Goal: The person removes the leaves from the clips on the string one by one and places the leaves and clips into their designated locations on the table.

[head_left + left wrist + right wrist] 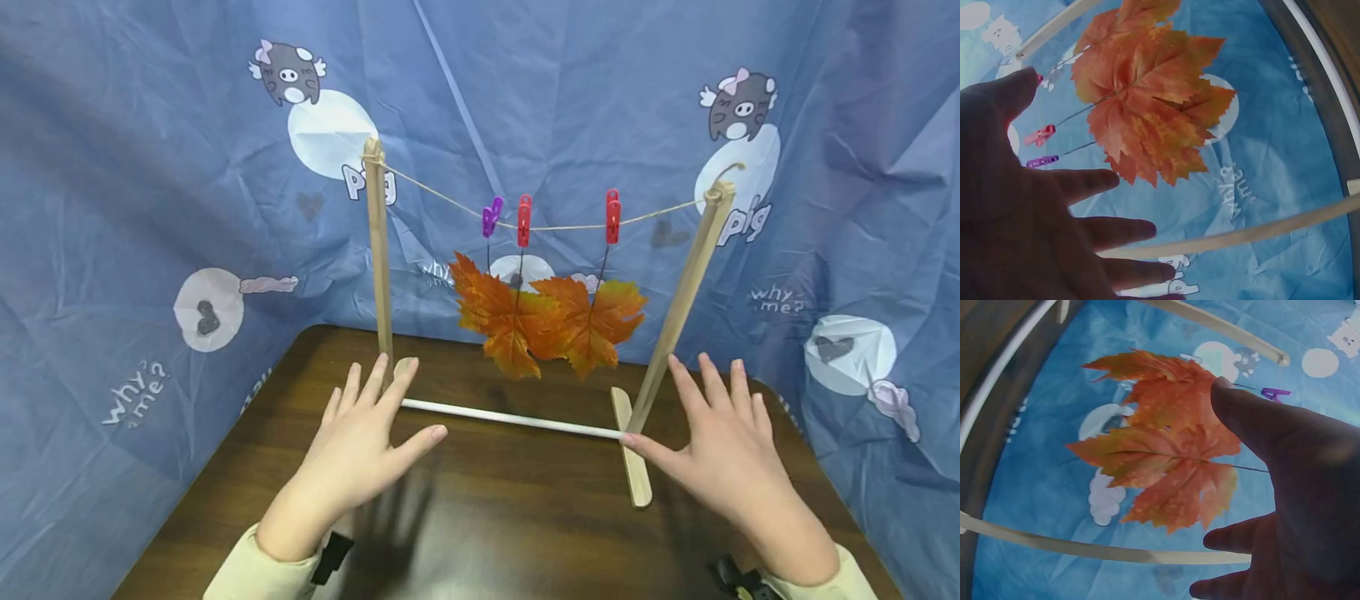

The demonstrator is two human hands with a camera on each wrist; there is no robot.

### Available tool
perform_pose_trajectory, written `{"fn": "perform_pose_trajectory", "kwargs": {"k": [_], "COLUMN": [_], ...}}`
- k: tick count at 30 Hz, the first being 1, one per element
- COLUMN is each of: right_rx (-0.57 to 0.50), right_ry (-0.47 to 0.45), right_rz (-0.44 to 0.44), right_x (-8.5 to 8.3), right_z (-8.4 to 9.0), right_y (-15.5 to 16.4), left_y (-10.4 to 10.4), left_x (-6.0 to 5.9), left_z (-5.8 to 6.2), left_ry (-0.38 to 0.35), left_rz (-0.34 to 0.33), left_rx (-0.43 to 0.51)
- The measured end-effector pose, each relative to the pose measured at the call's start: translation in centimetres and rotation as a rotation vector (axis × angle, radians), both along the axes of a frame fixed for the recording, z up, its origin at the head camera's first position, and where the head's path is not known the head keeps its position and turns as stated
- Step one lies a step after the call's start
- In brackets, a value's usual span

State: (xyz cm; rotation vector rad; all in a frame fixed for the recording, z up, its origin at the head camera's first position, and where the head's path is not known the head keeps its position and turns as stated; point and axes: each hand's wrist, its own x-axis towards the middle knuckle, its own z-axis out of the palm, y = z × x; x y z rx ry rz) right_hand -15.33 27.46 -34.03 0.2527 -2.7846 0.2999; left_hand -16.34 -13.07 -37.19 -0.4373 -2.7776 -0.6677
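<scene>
Leaves (547,321), three orange ones, are already hanging from purple (491,218) and red pegs (523,220) on the string (442,196) between two wooden posts (378,258). Left hand (367,442) and right hand (723,454) are hovering spread-fingered, gripping nothing, beside the frame's white base rod (510,417). Only the wrist views are showing leaf veins close up

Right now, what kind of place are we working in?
Probably a staged tabletop craft setup, not a real room: a dark wooden table closed in by a blue cartoon-pig cloth backdrop, with a small wooden rack whose string holds clipped maple leaves.
</scene>
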Motion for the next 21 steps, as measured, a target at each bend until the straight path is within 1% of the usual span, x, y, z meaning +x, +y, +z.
{"fn": "perform_pose_trajectory", "kwargs": {"k": [3, 7, 11, 13, 18, 21], "right_rx": [-0.033, -0.082, -0.139, -0.162, -0.197, -0.213], "right_ry": [0.03, 0.068, 0.081, 0.093, 0.152, 0.187], "right_rz": [0.028, 0.081, 0.106, 0.112, 0.133, 0.151], "right_x": [-0.2, -0.6, -0.7, -0.7, -0.8, -0.9], "right_z": [1.1, 2.8, 4.6, 5.3, 6.6, 7.1], "right_y": [0.0, -0.1, -0.5, -0.7, -0.9, -1.2], "left_y": [0.3, 0.8, 1.5, 1.9, 3.0, 3.7], "left_x": [-0.3, -0.9, -1.5, -1.7, -1.8, -1.9], "left_z": [0.4, 0.8, 1.4, 1.8, 2.9, 3.5], "left_ry": [0.022, 0.078, 0.141, 0.143, 0.105, 0.118], "left_rz": [-0.076, -0.171, -0.21, -0.217, -0.243, -0.265], "left_rx": [0.112, 0.271, 0.387, 0.425, 0.48, 0.488]}}
